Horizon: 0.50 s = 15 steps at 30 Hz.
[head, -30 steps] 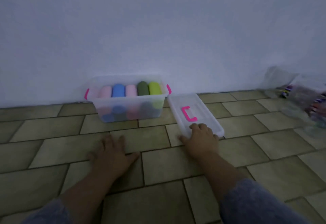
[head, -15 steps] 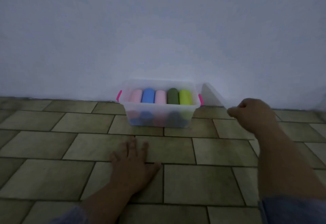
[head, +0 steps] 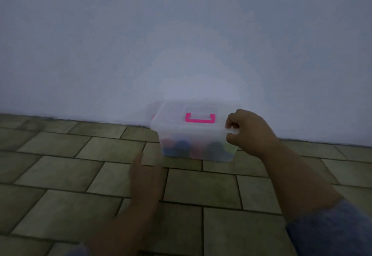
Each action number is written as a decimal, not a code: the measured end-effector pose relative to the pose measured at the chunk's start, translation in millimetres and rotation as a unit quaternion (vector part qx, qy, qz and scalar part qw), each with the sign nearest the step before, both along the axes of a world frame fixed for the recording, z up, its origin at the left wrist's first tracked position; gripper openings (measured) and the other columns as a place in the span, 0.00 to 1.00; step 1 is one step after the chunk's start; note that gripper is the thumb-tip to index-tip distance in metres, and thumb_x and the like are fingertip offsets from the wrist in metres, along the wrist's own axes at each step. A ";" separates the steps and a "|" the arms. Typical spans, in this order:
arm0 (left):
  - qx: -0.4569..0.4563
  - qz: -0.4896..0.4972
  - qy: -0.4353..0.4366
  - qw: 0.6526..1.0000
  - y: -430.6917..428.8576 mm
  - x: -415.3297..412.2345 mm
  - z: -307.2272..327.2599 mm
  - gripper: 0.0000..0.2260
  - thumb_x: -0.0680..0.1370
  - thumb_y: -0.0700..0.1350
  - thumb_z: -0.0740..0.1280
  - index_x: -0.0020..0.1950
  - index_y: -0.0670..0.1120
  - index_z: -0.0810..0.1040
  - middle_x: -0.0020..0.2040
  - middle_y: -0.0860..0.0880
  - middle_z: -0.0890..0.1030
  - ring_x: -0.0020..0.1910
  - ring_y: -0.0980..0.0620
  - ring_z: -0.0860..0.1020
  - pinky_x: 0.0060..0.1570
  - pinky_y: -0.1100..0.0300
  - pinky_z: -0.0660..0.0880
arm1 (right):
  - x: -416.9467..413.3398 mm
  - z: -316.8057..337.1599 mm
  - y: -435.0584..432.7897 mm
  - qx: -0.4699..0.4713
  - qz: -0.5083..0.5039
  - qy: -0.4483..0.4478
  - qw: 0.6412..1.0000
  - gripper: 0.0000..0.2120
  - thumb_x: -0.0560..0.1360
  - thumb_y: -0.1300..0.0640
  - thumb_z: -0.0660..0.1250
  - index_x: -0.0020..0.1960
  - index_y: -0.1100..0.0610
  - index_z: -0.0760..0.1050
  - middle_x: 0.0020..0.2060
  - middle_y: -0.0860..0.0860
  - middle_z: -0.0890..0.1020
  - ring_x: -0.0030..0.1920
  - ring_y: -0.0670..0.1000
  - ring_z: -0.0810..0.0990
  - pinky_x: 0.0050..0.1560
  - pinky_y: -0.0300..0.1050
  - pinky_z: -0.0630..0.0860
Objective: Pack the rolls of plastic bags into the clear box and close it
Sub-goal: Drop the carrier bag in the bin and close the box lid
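The clear box (head: 177,154) stands on the tiled floor against the wall. Blurred coloured rolls of plastic bags (head: 182,145) show through its front wall. The clear lid (head: 173,123) with a pink handle (head: 200,118) lies over the box top. My right hand (head: 248,133) is shut on the lid's right front edge. My left hand (head: 146,175) is blurred just in front of the box's left corner, fingers together, holding nothing. Whether the lid is fully seated is unclear.
A plain white wall (head: 181,44) rises directly behind the box. Greenish floor tiles (head: 60,175) stretch to the left, right and front. A pink side clip (head: 153,117) shows faintly at the box's left end.
My right hand picked the lid up from the floor on the right and brought it over the box. My left hand has lifted off the floor toward the box.
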<state>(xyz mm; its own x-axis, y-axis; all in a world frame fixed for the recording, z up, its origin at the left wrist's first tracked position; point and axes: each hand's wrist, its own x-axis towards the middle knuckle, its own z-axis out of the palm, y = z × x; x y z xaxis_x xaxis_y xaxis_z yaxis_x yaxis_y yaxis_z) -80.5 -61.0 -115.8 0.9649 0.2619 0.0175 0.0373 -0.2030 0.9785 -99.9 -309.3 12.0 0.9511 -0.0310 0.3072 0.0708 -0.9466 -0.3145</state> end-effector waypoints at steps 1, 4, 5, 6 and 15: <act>-0.014 0.042 0.006 0.999 5.9 11.7 8.8 0.25 0.75 0.42 0.68 0.71 0.48 0.65 0.65 0.41 0.72 0.64 0.40 0.71 0.60 0.45 0.71 | 4.9 -5.9 -4.9 -0.009 -0.010 0.009 1.000 0.09 0.64 0.57 0.71 0.44 0.54 0.76 0.39 0.49 0.73 0.43 0.53 0.74 0.41 0.44 0.67; -0.023 0.117 -0.043 0.992 18.2 45.7 38.8 0.25 0.76 0.44 0.65 0.72 0.48 0.64 0.70 0.44 0.67 0.68 0.47 0.67 0.64 0.54 0.65 | 13.2 -11.2 -16.8 -0.006 -0.039 0.023 0.999 0.12 0.64 0.53 0.72 0.46 0.50 0.77 0.43 0.49 0.73 0.47 0.53 0.74 0.47 0.46 0.71; -0.029 0.115 -0.085 0.989 18.6 56.0 51.4 0.24 0.76 0.44 0.65 0.72 0.48 0.65 0.71 0.45 0.67 0.68 0.49 0.66 0.64 0.58 0.64 | 15.7 -9.5 -19.4 0.009 -0.050 0.016 0.999 0.13 0.64 0.52 0.72 0.47 0.49 0.77 0.44 0.49 0.73 0.47 0.53 0.74 0.50 0.48 0.72; -0.027 0.102 -0.124 0.987 17.8 65.6 63.4 0.23 0.76 0.44 0.65 0.71 0.48 0.66 0.71 0.46 0.67 0.69 0.51 0.65 0.64 0.60 0.63 | 18.9 -6.9 -21.3 0.024 -0.060 0.006 0.998 0.13 0.64 0.50 0.72 0.49 0.48 0.76 0.44 0.49 0.73 0.48 0.53 0.74 0.51 0.49 0.72; 0.432 -0.133 -0.060 0.890 -41.4 151.2 119.1 0.30 0.77 0.62 0.52 0.76 0.51 0.56 0.78 0.51 0.51 0.76 0.48 0.49 0.72 0.42 0.46 | 82.4 11.2 -30.2 0.091 -0.144 0.065 0.983 0.28 0.73 0.37 0.62 0.68 0.50 0.69 0.69 0.55 0.69 0.66 0.59 0.70 0.65 0.55 0.67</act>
